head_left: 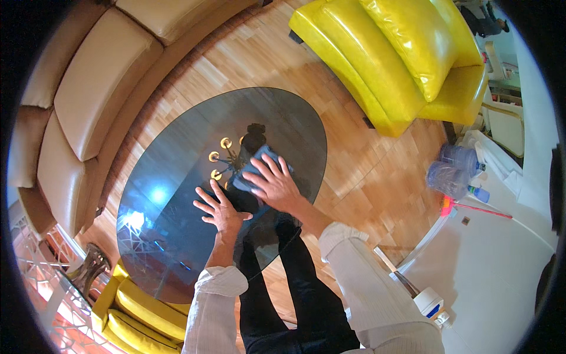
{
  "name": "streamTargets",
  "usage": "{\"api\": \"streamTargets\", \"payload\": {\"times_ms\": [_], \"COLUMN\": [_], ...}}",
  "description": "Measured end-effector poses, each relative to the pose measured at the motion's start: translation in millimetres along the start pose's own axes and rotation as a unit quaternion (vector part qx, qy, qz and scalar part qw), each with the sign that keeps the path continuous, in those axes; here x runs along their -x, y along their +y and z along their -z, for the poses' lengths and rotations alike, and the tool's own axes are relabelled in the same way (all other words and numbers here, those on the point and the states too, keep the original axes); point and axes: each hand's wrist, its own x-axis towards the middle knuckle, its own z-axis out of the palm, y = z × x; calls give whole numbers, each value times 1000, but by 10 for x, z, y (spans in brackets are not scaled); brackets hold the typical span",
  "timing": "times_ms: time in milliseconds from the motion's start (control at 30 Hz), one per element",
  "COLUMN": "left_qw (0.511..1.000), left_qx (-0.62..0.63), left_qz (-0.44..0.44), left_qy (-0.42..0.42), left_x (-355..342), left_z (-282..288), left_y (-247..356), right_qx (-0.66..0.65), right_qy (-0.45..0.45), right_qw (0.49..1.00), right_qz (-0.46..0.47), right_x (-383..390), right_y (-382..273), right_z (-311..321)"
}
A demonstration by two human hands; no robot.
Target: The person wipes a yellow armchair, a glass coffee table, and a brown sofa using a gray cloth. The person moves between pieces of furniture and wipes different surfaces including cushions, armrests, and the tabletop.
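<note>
Resting right hand (276, 187) on dark cloth (241, 183) atop table (180, 150), with grip spread apart, hiding much of cloth. Holding left hand (224, 216) with grip apart; hard to tell whether touching table.

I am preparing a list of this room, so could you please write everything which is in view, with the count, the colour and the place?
Oval table: 1, dark and glossy, centre
Cloth: 1, dark blue-grey, on the table
Sofa: 1, tan, upper left
Padded seats: 2, yellow, upper right and lower left
Large bottles: 2, clear bluish, right
Broom-like tool: 1, red, beside the bottles
Container: 1, white and blue, lower right
Pedestal: 1, dark brown, lower left
Wood floor: 1, light brown, around the table
Background items: too unclear to count, mostly pale, right rim
Trousers: 1 pair, black, lower middle
Sleeves: 2, white, lower middle
Left hand: 1, bare, over the table
Right hand: 1, bare, on the cloth
</note>
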Motion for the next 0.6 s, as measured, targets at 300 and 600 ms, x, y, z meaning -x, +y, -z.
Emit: {"api": "streamTargets", "payload": {"times_ms": [300, 600], "left_qw": [1000, 1000], "left_qx": [13, 11], "left_qz": [17, 2], "left_qy": [-9, 6], "left_x": [-27, 1], "left_z": [-14, 59], "left_y": [23, -13], "right_qx": [57, 82], "right_qy": [45, 66], "right_qw": [997, 993], "right_qz": [-29, -52], "right_x": [-973, -319], "right_y": [854, 1268], "right_z": [456, 655]}}
